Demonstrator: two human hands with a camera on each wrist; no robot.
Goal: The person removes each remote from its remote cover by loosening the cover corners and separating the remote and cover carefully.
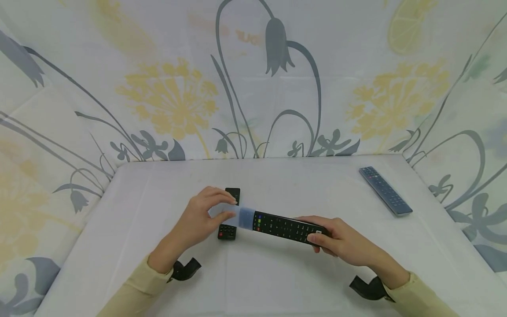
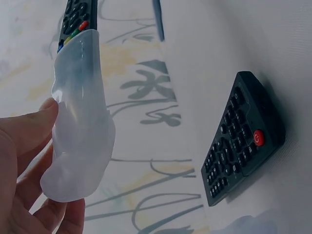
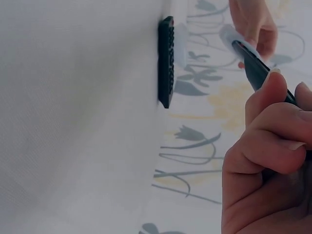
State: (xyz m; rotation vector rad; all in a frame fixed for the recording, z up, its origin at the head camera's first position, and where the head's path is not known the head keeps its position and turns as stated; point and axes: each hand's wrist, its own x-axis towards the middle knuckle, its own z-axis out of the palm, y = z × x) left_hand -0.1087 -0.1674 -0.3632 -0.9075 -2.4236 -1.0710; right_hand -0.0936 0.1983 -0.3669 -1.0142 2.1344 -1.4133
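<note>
My right hand [image 1: 336,237] grips the lower end of a long black remote control [image 1: 283,226], which is raised above the table. A translucent soft cover [image 2: 80,117] sits over the remote's other end, the one near the coloured buttons. My left hand [image 1: 202,218] pinches this cover between thumb and fingers, and its closed end hangs loose in the left wrist view. Beneath the left hand and the cover lies a small black remote [image 2: 243,136] with a red button; its middle is hidden in the head view.
A dark blue-grey remote [image 1: 385,191] lies at the back right of the white table [image 1: 277,281]. A flowered cloth [image 1: 253,88] hangs behind and at both sides. Behind the small remote, a pale bluish translucent thing [image 3: 181,45] shows, its kind unclear.
</note>
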